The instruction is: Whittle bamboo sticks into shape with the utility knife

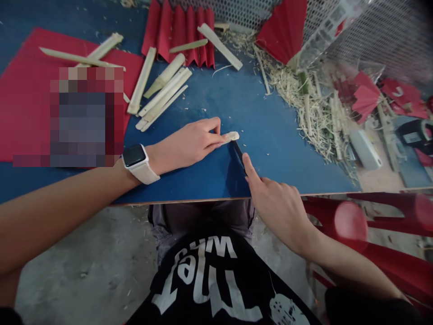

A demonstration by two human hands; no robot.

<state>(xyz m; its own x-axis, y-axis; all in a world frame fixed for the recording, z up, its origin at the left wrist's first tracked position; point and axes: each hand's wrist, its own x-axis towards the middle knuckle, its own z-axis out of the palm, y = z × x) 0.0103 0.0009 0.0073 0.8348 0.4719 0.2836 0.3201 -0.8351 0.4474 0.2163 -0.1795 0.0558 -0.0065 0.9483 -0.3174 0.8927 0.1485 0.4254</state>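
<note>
My left hand (pixel 191 142), with a watch at the wrist, pinches a short pale bamboo piece (pixel 232 136) over the blue table. Most of that piece is covered by my fingers. In my right hand (pixel 275 203) is a knife (pixel 238 153) with a dark blade, my index finger lying along it. The blade's tip end meets the bamboo piece near its free end. Several bamboo strips (pixel 165 99) lie just beyond my left hand, and a few tiny chips are scattered around the piece.
A red sheet (pixel 23 104) covers the table's left side. Folded red paper (pixel 179 31) lies at the back. Shavings (pixel 314 104) are heaped to the right, beside a white device (pixel 365 149). The table's front edge (pixel 203 201) is close to me; red stools (pixel 352 221) stand below right.
</note>
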